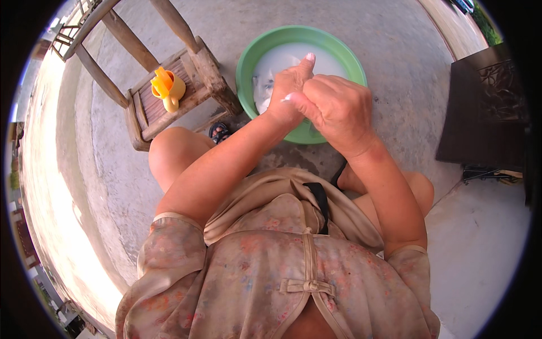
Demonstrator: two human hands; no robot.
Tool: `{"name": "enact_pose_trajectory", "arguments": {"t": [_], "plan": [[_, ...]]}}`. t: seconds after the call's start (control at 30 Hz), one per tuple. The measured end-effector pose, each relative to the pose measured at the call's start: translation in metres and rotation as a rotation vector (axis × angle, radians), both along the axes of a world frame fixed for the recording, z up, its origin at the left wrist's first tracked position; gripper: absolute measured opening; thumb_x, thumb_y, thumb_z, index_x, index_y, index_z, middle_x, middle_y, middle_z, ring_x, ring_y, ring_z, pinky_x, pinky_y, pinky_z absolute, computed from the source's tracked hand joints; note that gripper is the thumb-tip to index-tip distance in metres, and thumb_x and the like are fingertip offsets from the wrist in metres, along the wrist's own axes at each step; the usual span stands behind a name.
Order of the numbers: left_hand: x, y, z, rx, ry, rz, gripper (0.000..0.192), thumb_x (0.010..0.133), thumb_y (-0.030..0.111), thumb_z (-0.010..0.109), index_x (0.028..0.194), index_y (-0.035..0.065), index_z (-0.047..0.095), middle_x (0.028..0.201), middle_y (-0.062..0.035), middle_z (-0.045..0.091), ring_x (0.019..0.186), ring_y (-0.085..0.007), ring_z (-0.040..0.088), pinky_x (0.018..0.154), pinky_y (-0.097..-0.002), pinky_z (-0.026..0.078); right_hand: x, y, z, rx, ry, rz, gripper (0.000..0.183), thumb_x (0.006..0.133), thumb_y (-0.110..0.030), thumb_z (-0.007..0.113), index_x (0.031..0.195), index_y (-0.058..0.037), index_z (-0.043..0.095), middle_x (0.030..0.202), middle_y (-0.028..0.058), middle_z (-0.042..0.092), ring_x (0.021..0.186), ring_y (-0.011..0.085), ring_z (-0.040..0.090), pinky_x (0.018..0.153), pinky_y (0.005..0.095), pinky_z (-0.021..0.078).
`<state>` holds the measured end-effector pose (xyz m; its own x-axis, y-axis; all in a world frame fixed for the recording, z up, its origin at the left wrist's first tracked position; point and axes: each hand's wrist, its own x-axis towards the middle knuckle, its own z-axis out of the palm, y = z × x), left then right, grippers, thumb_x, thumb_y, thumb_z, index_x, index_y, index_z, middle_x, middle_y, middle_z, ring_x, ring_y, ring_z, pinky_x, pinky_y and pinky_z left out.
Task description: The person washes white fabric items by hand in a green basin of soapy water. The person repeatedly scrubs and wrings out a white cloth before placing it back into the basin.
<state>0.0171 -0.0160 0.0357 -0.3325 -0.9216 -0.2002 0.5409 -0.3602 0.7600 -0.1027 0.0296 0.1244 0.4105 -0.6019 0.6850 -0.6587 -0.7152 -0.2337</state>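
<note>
My left hand (292,82) and my right hand (342,108) are pressed together above a round green plastic basin (245,72). The right hand is curled into a fist, its thumb lying across the left hand near the wrist. The left thumb points up and away from me, while the other left fingers are mostly hidden. White foam clings near both thumb tips. Whether anything is held between the hands cannot be made out. Cloudy, whitish water (328,63) fills the basin. A pale cloth (263,87) with dark marks lies in it, partly covered by the left hand.
A wooden chair (203,70) with a slatted seat stands at the left. On its seat is a yellow plastic cup (178,87) with an orange-yellow object (162,82) in it. Dark carved furniture (478,114) stands at the right. The floor (406,84) is concrete.
</note>
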Motion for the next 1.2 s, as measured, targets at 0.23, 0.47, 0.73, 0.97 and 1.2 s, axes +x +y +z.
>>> {"name": "enact_pose_trajectory", "arguments": {"t": [0.23, 0.47, 0.73, 0.97, 1.2], "plan": [[-0.033, 0.036, 0.022, 0.058, -0.001, 0.122, 0.028, 0.099, 0.036, 0.050, 0.094, 0.0100, 0.059, 0.081, -0.0006, 0.055, 0.070, -0.0115, 0.049, 0.058, -0.0265, 0.041, 0.005, -0.017, -0.047, 0.283, -0.642, -0.126, 0.009, 0.095, -0.011, 0.057, 0.090, -0.0034, 0.055, 0.067, 0.0042, 0.053, 0.060, 0.0096, 0.048, 0.056, 0.0228, 0.0423], [-0.041, 0.037, 0.012, 0.119, -0.010, 0.319, 0.039, 0.100, 0.028, 0.045, 0.071, 0.0040, 0.053, 0.065, -0.0016, 0.048, 0.063, -0.0094, 0.045, 0.053, -0.0291, 0.038, 0.015, -0.011, -0.055, 0.407, -0.672, -0.136, 0.022, 0.095, -0.004, 0.052, 0.115, -0.0007, 0.044, 0.070, 0.0025, 0.057, 0.063, 0.0101, 0.052, 0.058, 0.0219, 0.0434], [-0.027, 0.025, -0.010, -0.141, -0.011, 0.281, 0.035, 0.101, 0.023, 0.044, 0.074, 0.0025, 0.053, 0.070, -0.0007, 0.048, 0.064, -0.0086, 0.042, 0.054, -0.0286, 0.038, 0.017, -0.012, -0.064, 0.339, -0.477, -0.050, 0.023, 0.093, -0.004, 0.056, 0.113, 0.0006, 0.047, 0.077, 0.0072, 0.064, 0.070, 0.0114, 0.059, 0.067, 0.0254, 0.0492], [-0.029, -0.001, -0.036, -0.059, 0.019, 0.216, 0.028, 0.101, 0.025, 0.044, 0.084, 0.0057, 0.055, 0.079, 0.0001, 0.052, 0.069, -0.0100, 0.046, 0.061, -0.0270, 0.041, 0.019, -0.032, -0.086, 0.370, -0.535, -0.060, 0.011, 0.094, -0.004, 0.056, 0.103, -0.0007, 0.050, 0.079, 0.0078, 0.062, 0.076, 0.0144, 0.061, 0.072, 0.0270, 0.0498], [-0.025, -0.056, -0.059, 0.356, -0.043, 0.322, 0.049, 0.098, 0.046, 0.047, 0.069, 0.0063, 0.051, 0.064, -0.0010, 0.046, 0.056, -0.0107, 0.041, 0.049, -0.0280, 0.034, -0.013, -0.132, -0.131, 0.738, -0.881, -0.245, 0.022, 0.098, -0.023, 0.055, 0.105, -0.0020, 0.051, 0.066, -0.0028, 0.046, 0.059, 0.0039, 0.038, 0.053, 0.0208, 0.0328]]}}
